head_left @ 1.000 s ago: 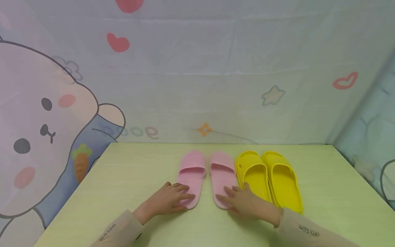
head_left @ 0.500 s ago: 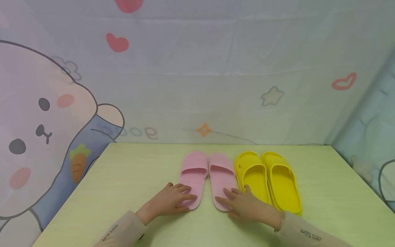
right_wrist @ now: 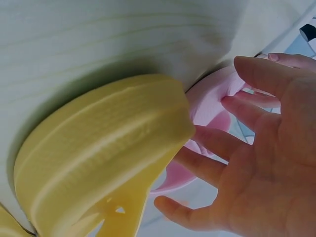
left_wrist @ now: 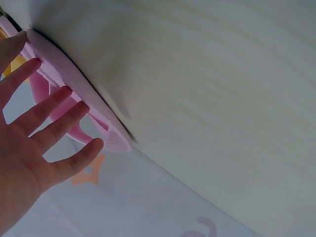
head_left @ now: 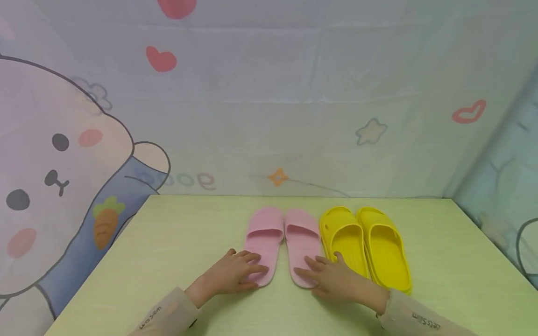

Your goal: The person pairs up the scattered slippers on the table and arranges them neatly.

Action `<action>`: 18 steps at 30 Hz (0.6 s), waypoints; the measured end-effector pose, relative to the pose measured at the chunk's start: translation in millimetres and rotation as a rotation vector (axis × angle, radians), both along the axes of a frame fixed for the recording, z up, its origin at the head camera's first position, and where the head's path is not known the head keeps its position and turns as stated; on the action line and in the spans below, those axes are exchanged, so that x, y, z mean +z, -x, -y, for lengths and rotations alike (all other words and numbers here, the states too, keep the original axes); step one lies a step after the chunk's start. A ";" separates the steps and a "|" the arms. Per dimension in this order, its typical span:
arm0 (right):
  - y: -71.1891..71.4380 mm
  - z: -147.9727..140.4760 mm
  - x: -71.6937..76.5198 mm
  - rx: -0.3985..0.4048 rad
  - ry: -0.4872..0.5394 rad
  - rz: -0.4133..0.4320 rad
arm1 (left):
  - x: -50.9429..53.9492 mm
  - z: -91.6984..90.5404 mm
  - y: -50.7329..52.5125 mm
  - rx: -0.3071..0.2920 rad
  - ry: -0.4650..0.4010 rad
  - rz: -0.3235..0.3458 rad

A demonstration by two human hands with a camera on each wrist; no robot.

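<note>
A pair of pink slippers stands side by side on the table in the head view, toes away from me. The left pink slipper (head_left: 265,245) and the right pink slipper (head_left: 300,243) meet or nearly meet near their straps. My left hand (head_left: 231,275) is at the heel half of the left one, fingers spread and fairly straight, tips at its edge and insole (left_wrist: 64,81). Over the right one's heel lie the spread fingers of my right hand (head_left: 336,281). That hand partly hides the left yellow clog (head_left: 348,245); the right yellow clog (head_left: 385,252) stands alongside.
A pale wood-grain table (head_left: 176,233) carries both pairs. Behind it hangs a printed cloth backdrop (head_left: 269,116) with a cartoon bear (head_left: 50,158) at left. The table's far edge lies just beyond the toes.
The left pink slipper has slid slightly right with my left hand, narrowing the gap between the pink pair. Over the last half second almost nothing moves.
</note>
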State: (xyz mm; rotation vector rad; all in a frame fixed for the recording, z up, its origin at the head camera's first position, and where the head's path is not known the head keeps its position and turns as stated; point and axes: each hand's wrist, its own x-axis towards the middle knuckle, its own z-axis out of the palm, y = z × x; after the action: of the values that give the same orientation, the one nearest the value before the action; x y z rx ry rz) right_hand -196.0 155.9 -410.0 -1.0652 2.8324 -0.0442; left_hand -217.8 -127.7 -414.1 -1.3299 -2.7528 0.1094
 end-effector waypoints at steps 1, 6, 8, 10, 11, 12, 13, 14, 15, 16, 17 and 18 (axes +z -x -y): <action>0.1 -0.2 0.2 -0.001 0.003 0.005 | 0.0 -0.1 -0.1 0.000 0.000 -0.001; 1.5 -2.3 -0.7 0.002 0.022 0.025 | 0.2 -2.1 -1.2 -0.007 0.000 -0.019; 2.0 -3.5 -1.0 0.001 0.036 0.037 | 0.8 -3.5 -1.9 -0.012 -0.007 -0.023; 2.4 -4.4 -1.0 -0.002 0.046 0.050 | 1.6 -4.8 -2.8 -0.016 -0.013 -0.029; 2.3 -4.8 -0.6 -0.003 0.053 0.056 | 2.0 -5.5 -3.1 -0.020 -0.018 -0.035; 2.2 -5.2 -0.4 -0.005 0.058 0.063 | 2.6 -6.1 -3.4 -0.024 -0.025 -0.039; 2.0 -5.5 0.2 -0.006 0.062 0.070 | 3.2 -6.7 -3.8 -0.027 -0.031 -0.043; 1.8 -5.8 0.6 -0.007 0.063 0.075 | 3.6 -7.2 -4.1 -0.031 -0.035 -0.049; 1.5 -6.2 1.1 -0.005 0.066 0.079 | 4.1 -7.8 -4.4 -0.036 -0.039 -0.056; 1.1 -6.7 1.6 -0.005 0.068 0.083 | 4.5 -8.4 -4.5 -0.041 -0.042 -0.063; 0.7 -7.1 2.1 -0.004 0.070 0.085 | 4.9 -9.3 -4.6 -0.046 -0.048 -0.070; 0.5 -7.5 2.4 -0.004 0.071 0.087 | 5.4 -10.0 -4.9 -0.049 -0.052 -0.075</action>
State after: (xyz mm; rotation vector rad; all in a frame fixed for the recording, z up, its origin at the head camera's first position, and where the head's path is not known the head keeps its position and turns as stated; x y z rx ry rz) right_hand -196.5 163.4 -407.6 -1.0442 2.7738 -0.1880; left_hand -212.9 -117.7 -408.7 -1.3512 -2.6412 0.0824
